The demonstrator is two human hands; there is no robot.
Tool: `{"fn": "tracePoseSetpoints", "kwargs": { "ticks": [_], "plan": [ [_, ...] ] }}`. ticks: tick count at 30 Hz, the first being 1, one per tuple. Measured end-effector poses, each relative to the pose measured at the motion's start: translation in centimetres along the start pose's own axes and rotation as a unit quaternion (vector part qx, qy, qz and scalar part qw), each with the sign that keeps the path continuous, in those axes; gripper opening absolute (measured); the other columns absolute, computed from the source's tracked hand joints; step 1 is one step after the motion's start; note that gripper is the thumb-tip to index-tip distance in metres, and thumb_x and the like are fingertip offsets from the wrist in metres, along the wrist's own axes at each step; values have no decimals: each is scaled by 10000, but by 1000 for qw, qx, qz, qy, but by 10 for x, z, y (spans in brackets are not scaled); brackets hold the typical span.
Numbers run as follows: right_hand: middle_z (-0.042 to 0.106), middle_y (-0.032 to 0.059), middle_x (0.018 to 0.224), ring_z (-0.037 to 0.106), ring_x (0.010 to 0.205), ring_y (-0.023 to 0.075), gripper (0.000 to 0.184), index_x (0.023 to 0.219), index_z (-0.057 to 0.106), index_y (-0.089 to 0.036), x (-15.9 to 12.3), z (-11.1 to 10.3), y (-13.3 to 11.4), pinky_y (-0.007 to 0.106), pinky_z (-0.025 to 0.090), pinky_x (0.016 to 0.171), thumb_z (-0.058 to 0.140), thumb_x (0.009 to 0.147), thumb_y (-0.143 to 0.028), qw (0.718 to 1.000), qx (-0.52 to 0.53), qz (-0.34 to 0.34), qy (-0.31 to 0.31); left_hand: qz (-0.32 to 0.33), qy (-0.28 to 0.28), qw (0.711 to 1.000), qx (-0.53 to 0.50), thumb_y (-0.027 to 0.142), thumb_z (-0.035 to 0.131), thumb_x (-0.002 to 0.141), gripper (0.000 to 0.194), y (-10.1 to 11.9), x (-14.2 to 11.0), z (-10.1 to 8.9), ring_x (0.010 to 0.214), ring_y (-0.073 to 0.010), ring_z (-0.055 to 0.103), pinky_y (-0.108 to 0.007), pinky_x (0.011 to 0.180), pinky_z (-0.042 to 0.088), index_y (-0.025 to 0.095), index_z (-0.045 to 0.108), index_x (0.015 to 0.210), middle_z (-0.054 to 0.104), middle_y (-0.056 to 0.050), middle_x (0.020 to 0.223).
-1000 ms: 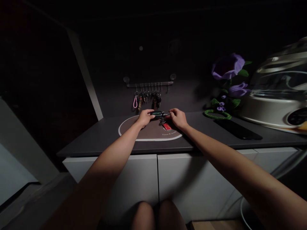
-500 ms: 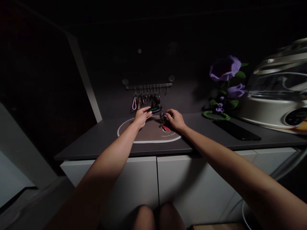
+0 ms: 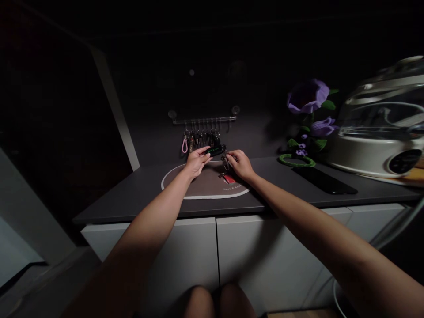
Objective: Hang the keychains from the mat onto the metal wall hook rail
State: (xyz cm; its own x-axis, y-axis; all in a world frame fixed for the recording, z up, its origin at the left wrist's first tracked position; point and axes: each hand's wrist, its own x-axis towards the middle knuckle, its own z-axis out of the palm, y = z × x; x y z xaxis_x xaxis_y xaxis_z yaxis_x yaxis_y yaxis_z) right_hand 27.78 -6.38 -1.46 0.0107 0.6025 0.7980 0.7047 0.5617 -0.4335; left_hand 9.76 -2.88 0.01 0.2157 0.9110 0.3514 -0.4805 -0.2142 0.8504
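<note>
My left hand (image 3: pixel 198 162) is closed on a black strap with green lettering (image 3: pixel 214 151), held above the mat. Metal key rings or clips (image 3: pixel 225 161) hang at the strap's right end. My right hand (image 3: pixel 241 164) pinches this metal hardware between thumb and fingers; its exact parts are too small to make out. Below the hands, a red tag (image 3: pixel 229 178) with a small metal piece lies on the brown, white-edged mat (image 3: pixel 202 187). Behind them, several bunches of keys (image 3: pixel 202 138) hang from hooks on a clear rail, one with a pink loop (image 3: pixel 184 144).
The rail (image 3: pixel 205 119) is fixed to the dark back wall by suction cups. On the right of the counter (image 3: pixel 112 194) lie a black phone (image 3: pixel 326 180), purple artificial flowers (image 3: pixel 309 97) with a green ring base, and a white appliance with a clear cover (image 3: pixel 371 152). White cabinet doors (image 3: pixel 185 251) are below.
My right hand has shifted slightly, and the metal hardware in its fingers has turned a little. My left hand keeps hold of the strap. The whole view has moved slightly.
</note>
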Motion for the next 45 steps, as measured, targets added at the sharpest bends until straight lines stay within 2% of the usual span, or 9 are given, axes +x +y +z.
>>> {"fn": "tracePoseSetpoints", "kwargs": {
  "ticks": [7,15,19,22,24,28,31,35,45],
  "plan": [
    [608,62,861,539,798,147,291,835,669,-179,8,-7,-4,282,431,752,511,789,-419,997,61,11,55,12,32,999,-30,-3,582,706,274,1,3,-5,1053,-175,553,-389,985,408,110,633,951,641,-79,993],
    [629,64,864,556,844,155,270,771,633,-170,17,-17,-18,290,425,804,507,785,-408,995,81,15,56,-16,70,995,-74,7,524,762,101,0,2,0,961,-155,584,-353,943,465,62,608,751,623,-87,887],
    [629,57,847,559,821,153,306,802,606,-158,26,-13,-18,287,436,784,514,761,-447,989,140,42,30,-60,51,993,-82,135,545,797,99,-3,0,2,813,-146,622,-352,878,497,72,572,726,629,-88,789],
    [610,34,790,553,728,134,317,800,576,-160,32,-10,-19,270,464,700,521,749,-468,978,200,55,15,-111,13,993,-39,255,546,807,193,-7,-3,1,663,-135,620,-334,771,521,69,567,758,632,-98,716],
    [579,12,735,529,594,113,318,808,550,-171,34,-10,-21,255,468,564,516,748,-482,968,236,82,4,-138,-8,990,-4,305,539,808,237,-9,-5,1,591,-128,605,-301,675,520,73,560,767,628,-98,667],
    [511,-25,642,429,385,79,296,830,517,-197,38,-9,-29,232,380,346,523,747,-482,952,271,138,-22,-151,-49,986,44,346,550,797,248,-13,-7,2,562,-121,592,-245,565,478,99,550,770,629,-83,644],
    [490,-34,601,410,358,77,268,822,520,-202,43,-8,-31,228,358,310,537,746,-458,951,266,157,-23,-147,-73,982,94,345,561,790,238,-14,-9,4,568,-101,579,-204,526,439,109,569,759,639,-74,691],
    [476,-43,563,406,357,76,262,818,529,-195,50,-5,-25,211,336,289,536,746,-447,951,261,163,-21,-114,-74,974,181,293,571,778,191,-16,-8,6,560,-76,548,-175,480,382,111,600,730,638,-64,759],
    [501,-31,556,401,360,59,271,772,543,-169,77,-7,-13,201,356,333,551,736,-437,964,211,158,23,29,19,938,344,312,517,751,227,-25,3,-2,471,-76,440,-191,454,304,122,599,658,571,-15,577]
  ]
}}
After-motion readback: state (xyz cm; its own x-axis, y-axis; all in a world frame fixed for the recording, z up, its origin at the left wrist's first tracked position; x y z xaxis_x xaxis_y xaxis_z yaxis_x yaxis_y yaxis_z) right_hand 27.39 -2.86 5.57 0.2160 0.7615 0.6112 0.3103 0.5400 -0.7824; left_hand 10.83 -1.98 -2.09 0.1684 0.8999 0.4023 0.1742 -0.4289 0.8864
